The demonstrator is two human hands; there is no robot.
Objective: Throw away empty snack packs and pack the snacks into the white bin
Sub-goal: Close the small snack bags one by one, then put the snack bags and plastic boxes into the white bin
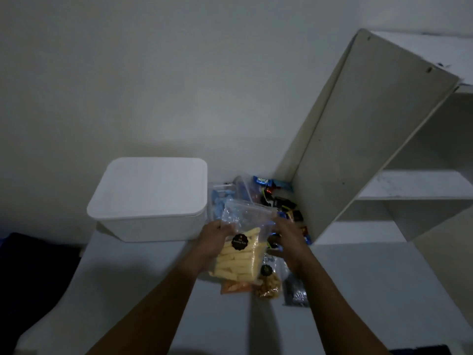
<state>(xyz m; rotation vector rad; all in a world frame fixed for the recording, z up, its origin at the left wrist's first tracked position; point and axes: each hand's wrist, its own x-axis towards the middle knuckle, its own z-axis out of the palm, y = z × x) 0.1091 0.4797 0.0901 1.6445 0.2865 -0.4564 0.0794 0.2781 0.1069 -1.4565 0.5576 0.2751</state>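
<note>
The white bin (143,226) stands at the back left of the table with its lid (151,185) on. My left hand (213,238) grips the left edge of a clear zip bag of pale yellow stick snacks (240,257), held above the table. Just right of the bag, my right hand (286,239) hovers with fingers spread near the bag's top corner. Whether it touches the bag I cannot tell. Under the bag lie an orange snack pack (234,286) and a pack of brownish snacks (268,285). Behind them is a pile of small blue and black wrapped snacks (281,203).
A white shelf unit (371,139) rises at the right, its side panel right beside the snack pile. A dark silvery pack (295,293) lies near my right forearm. A dark blue fabric (30,265) sits beyond the table's left edge. The white wall is behind.
</note>
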